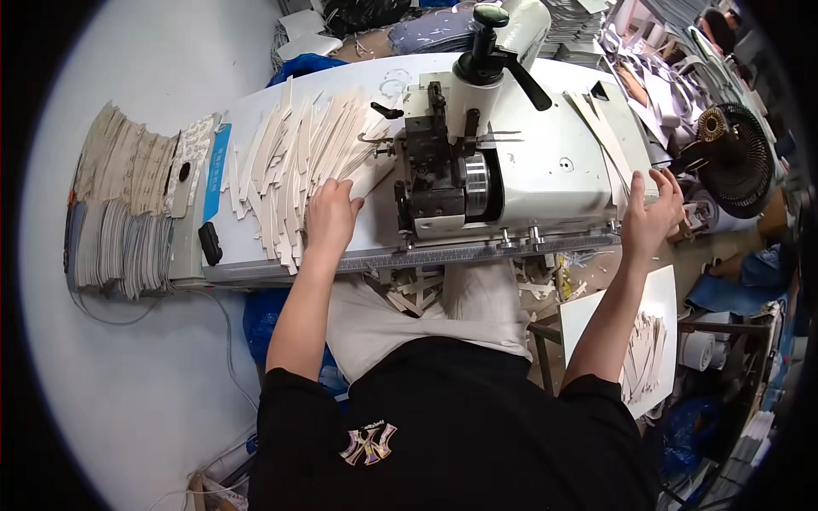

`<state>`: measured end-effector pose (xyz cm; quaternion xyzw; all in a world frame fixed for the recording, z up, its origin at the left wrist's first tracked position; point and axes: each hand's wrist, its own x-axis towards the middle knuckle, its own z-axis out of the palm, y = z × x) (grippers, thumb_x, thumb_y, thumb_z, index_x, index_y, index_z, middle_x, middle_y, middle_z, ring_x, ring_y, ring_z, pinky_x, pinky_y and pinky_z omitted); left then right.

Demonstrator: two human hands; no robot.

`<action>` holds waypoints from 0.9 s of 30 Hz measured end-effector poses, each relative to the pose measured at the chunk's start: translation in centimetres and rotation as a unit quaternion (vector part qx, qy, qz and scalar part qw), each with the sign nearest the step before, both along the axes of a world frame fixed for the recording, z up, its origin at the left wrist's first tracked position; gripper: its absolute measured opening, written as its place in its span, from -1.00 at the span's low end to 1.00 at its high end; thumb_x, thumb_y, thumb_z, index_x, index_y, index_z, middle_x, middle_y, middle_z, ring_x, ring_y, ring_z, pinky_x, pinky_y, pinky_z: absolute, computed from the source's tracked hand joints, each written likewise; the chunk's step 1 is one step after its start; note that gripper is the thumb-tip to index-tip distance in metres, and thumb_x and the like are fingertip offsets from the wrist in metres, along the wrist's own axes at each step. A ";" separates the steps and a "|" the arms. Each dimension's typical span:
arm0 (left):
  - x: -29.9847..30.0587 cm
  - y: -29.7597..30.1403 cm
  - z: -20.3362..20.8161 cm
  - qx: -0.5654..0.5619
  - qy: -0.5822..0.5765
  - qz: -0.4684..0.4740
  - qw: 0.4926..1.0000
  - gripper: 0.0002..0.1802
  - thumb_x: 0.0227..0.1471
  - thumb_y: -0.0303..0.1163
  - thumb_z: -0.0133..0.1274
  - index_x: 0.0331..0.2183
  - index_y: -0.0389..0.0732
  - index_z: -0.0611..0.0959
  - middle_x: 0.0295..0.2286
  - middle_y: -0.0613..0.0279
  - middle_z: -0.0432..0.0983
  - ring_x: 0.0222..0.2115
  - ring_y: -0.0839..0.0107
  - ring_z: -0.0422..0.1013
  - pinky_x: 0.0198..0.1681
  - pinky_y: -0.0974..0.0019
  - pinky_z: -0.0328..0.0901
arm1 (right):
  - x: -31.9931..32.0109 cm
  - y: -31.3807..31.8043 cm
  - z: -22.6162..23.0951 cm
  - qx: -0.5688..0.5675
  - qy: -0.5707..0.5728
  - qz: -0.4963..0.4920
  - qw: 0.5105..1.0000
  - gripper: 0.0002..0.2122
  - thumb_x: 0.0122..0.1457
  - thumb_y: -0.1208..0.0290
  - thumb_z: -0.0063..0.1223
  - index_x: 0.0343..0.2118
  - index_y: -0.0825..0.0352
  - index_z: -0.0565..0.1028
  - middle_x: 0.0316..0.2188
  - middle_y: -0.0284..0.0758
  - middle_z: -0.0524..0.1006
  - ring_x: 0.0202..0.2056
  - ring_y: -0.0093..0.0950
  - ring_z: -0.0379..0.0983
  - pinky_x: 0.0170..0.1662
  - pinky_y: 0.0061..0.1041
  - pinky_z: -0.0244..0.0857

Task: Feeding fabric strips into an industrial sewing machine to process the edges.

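Note:
My left hand (331, 215) rests at the near edge of a pile of pale, narrow strips (285, 162) on the white tabletop. Its fingers are slightly bent, with the thumb apart, and no strip shows gripped in them. Just beyond its thumb lies a wider pale piece (372, 177), close to the feed side of a white machine (554, 157) with a shiny metal roller (477, 185). At the machine's right end, my right hand (652, 209) hovers with fingers spread. Beside its fingertips, a few long strips (603, 136) slope across the machine's casing.
A steel ruler edge (366, 255) runs along the table front. Stacks of grey and beige sheets (123, 238) stand at the left. A black fan (737, 162) is at the right. Below my right forearm, a white board (665, 298) carries more strips. A black crank handle (528, 81) juts above the machine.

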<state>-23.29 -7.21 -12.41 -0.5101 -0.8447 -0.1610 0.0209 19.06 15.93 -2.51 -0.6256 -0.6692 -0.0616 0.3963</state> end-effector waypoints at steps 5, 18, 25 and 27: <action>-0.3 -0.8 0.0 0.065 -0.023 0.025 0.997 -0.68 0.10 -0.35 0.34 -0.14 -0.27 0.67 -0.21 -0.03 0.61 -0.16 -0.06 0.54 -0.04 0.02 0.45 | -3.3 -1.9 0.0 0.010 0.010 0.134 0.991 -0.67 0.38 0.12 0.18 0.05 0.23 0.60 0.28 -0.32 0.45 0.34 -0.20 0.20 0.41 -0.14 -0.03; 4.8 0.2 10.8 0.149 -0.123 -0.192 0.962 -0.47 0.29 -0.03 0.20 0.12 -0.15 0.52 -0.22 0.02 0.50 -0.23 0.01 0.45 -0.09 -0.01 0.37 | -12.0 -6.9 -0.1 -0.090 0.058 0.402 0.909 -0.76 0.29 0.37 0.24 -0.02 0.28 0.59 0.24 -0.25 0.46 0.25 -0.19 0.26 0.38 -0.17 0.06; 5.5 2.1 11.7 0.082 -0.001 -0.239 0.968 -0.47 0.27 -0.05 0.21 0.12 -0.13 0.55 -0.20 0.03 0.47 -0.23 -0.04 0.44 -0.06 -0.02 0.36 | -13.2 -6.8 -0.8 -0.102 0.052 0.442 0.889 -0.73 0.24 0.34 0.27 -0.04 0.29 0.58 0.22 -0.25 0.46 0.21 -0.16 0.27 0.32 -0.15 0.07; 5.6 2.5 11.8 0.070 0.003 -0.241 0.968 -0.51 0.24 -0.10 0.24 0.09 -0.14 0.58 -0.23 0.04 0.46 -0.22 -0.03 0.44 -0.06 -0.01 0.36 | -13.2 -6.7 -0.9 -0.101 0.047 0.441 0.891 -0.73 0.24 0.33 0.27 -0.04 0.29 0.58 0.22 -0.25 0.46 0.21 -0.16 0.27 0.31 -0.15 0.06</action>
